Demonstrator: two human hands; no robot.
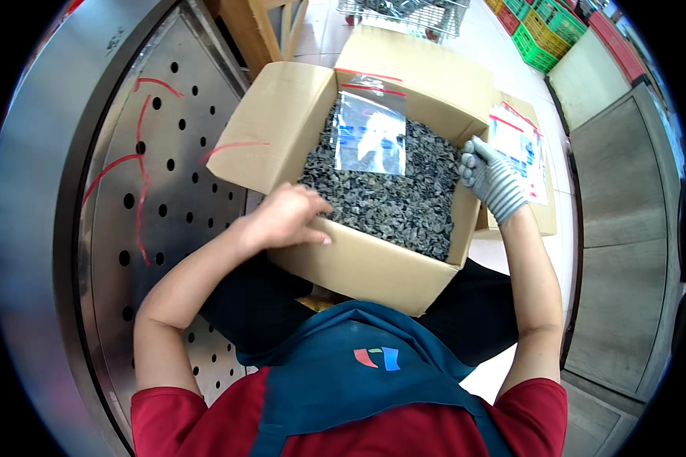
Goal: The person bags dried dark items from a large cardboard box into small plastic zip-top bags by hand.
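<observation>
A cardboard box (360, 260) with its flaps spread sits before me between my legs. Small dark, crinkled flakes, like dried black fungus (389, 208), fill it. On the flakes lies a clear zip bag (370, 134) with a red closure strip and blue print; another red strip shows just behind it. My bare left hand (291, 217) is at the box's near left corner, thumb and fingers apart on either side of the rim. By the right rim, my right hand (486, 171) wears a grey striped glove. Its fingers are curled, with nothing visible in them.
More zip bags (517, 145) lie on a second cardboard box (543, 208) at the right. A perforated metal panel (166, 223) stands close on my left, and grey cabinet doors (617, 245) on the right. Behind are a wire basket (403, 16) and stacked plastic crates (540, 37).
</observation>
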